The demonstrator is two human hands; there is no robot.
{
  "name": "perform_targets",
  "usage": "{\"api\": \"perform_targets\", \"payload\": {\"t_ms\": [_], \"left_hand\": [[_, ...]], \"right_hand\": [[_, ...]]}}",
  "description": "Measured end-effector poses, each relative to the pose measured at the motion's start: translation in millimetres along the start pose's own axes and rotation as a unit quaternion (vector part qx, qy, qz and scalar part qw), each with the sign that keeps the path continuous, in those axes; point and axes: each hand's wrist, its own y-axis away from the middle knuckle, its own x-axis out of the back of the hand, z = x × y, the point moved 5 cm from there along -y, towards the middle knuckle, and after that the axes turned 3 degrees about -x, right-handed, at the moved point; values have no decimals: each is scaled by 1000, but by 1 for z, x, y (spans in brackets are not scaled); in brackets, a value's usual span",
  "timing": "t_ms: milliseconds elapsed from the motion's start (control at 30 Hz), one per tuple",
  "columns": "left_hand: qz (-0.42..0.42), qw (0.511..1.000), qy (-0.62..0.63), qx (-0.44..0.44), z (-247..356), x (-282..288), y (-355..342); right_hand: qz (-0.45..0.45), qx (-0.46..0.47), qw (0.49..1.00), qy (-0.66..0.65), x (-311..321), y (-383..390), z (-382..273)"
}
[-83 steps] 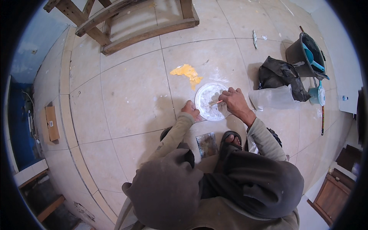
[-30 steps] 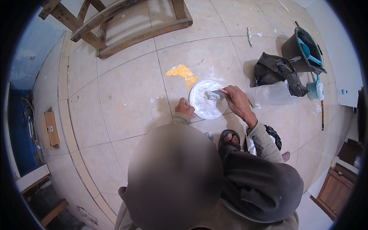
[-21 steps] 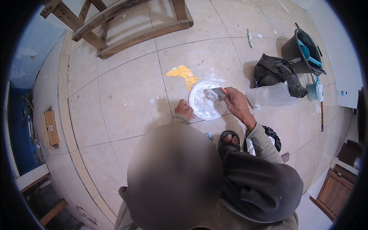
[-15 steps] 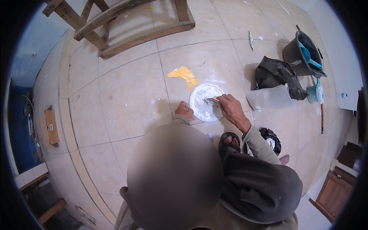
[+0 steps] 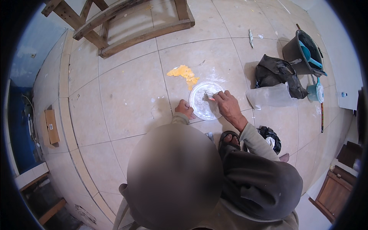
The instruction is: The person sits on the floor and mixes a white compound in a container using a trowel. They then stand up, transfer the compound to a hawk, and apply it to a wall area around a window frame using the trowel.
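A round white lid (image 5: pixel 198 109) smeared with whitish paste lies on the tiled floor in front of me, just below an irregular yellow patch (image 5: pixel 183 73). My left hand (image 5: pixel 184 109) grips the lid's left rim with curled fingers. My right hand (image 5: pixel 229 107) is closed round a small scraper (image 5: pixel 209 96) with an orange-red handle, its blade down in the paste at the middle of the lid. My sandalled right foot (image 5: pixel 230 138) is just below the lid, and a black plastic bag (image 5: pixel 270 135) lies beside it.
A wooden frame (image 5: pixel 145 36) stands at the upper left. To the right are a black bucket (image 5: pixel 292 57) with a blue scoop, a black bag (image 5: pixel 274 74), a translucent bag (image 5: pixel 268 96) and a small blue pail (image 5: pixel 315 92). A cardboard box (image 5: pixel 51 126) lies along the left side.
My right hand and the scraper have shifted about over the lid, now a little left and up from half a second ago. My left hand stays at the rim.
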Motion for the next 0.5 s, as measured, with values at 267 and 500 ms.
{"api": "perform_targets", "payload": {"t_ms": [267,500], "left_hand": [[10,1000,0,4,-2,0,-1],[11,999,-13,-34,7,-4,12]], "right_hand": [[-50,66,996,29,-4,26,-22],[38,-80,992,-93,26,20,6]]}}
